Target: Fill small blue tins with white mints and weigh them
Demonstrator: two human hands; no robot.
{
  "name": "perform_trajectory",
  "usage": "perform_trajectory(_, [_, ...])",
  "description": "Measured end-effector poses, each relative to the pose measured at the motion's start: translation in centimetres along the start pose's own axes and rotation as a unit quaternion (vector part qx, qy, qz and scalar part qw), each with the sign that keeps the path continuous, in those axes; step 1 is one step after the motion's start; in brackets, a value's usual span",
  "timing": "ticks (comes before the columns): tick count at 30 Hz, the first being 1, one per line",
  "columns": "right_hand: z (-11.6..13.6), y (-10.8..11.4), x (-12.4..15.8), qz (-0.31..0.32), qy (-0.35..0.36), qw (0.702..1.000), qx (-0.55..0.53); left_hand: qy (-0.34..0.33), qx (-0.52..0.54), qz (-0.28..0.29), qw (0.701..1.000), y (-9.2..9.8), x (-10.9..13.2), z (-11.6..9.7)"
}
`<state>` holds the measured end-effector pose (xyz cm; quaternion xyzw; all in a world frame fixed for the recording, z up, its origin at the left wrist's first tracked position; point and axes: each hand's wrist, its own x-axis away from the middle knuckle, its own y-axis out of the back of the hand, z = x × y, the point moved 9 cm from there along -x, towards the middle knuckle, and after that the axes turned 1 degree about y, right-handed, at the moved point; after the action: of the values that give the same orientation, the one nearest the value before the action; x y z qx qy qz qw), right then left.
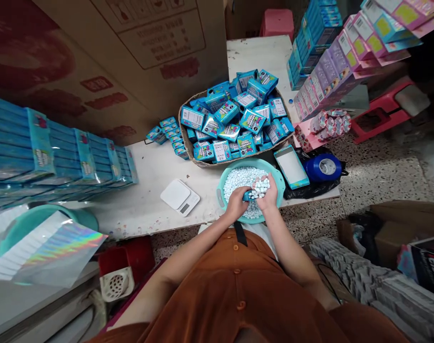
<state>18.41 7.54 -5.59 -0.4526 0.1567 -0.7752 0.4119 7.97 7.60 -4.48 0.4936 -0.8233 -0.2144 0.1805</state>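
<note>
A teal basin [222,183] full of small white candies [243,175] stands at the table's front edge. Over it, my left hand [237,204] grips a small blue candy box [247,196], mostly covered by the fingers. My right hand [270,194] is cupped around a heap of white candies [260,187], right beside the mouth of the box. Behind the basin, a cut-down cardboard carton [207,164] is piled with small blue boxes [227,112].
A white kitchen scale [180,196] lies left of the basin. On the right are an open blue display box [291,166] and a blue tape roll [324,167]. Stacked blue cartons [60,147] line the left; pink and purple boxes [324,81] rise at the right.
</note>
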Motion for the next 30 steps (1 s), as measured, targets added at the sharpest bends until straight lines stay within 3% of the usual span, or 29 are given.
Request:
perform_trajectory(5, [0.6,0.0,0.3,0.017,0.022,0.999,0.028,0.016,0.018,-0.014,1.0,-0.5,0.0,0.2])
perform_trajectory(11, [1.4,0.4,0.6,-0.032,0.047,0.997,0.048,0.049,0.04,-0.019,0.998,-0.9,0.1,0.6])
perform_trajectory(20, [2.2,0.3,1.5,-0.062,0.095,0.989,0.091,0.031,0.04,-0.014,0.999,-1.4,0.0,-0.4])
perform_trajectory(30, [2.9,-0.7,1.9,-0.044,0.141,0.982,0.118,0.043,0.075,-0.037,0.996,-1.5,-0.1,-0.2])
